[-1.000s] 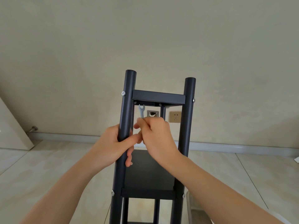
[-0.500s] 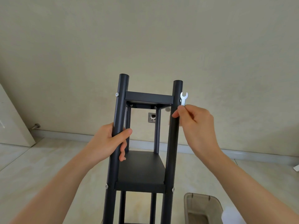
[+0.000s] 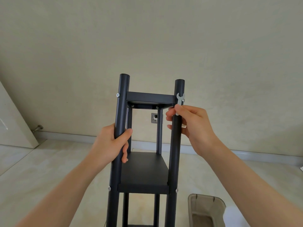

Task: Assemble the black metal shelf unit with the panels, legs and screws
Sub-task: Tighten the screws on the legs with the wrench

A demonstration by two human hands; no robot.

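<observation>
The black metal shelf unit (image 3: 144, 171) stands upright on the floor in front of me, with four round legs and two panels in view. My left hand (image 3: 113, 143) grips the front left leg (image 3: 120, 108) below the top panel (image 3: 150, 97). My right hand (image 3: 191, 126) pinches a small flat silver wrench (image 3: 180, 100) against the front right leg (image 3: 177, 128). The wrench's jaw points up, level with the silver screw (image 3: 183, 100) at the top panel. Another screw (image 3: 117, 95) shows on the left leg.
A beige plastic bin (image 3: 206, 210) sits on the tiled floor at the lower right, close to the shelf's right leg. A wall with a metal socket plate (image 3: 154, 118) stands behind. A pale door (image 3: 14, 122) and its doorstop (image 3: 38, 128) are at the left.
My right hand carried the wrench from inside the frame, near the left leg, across to the front right leg and now holds it by the top screw. My left hand kept its grip.
</observation>
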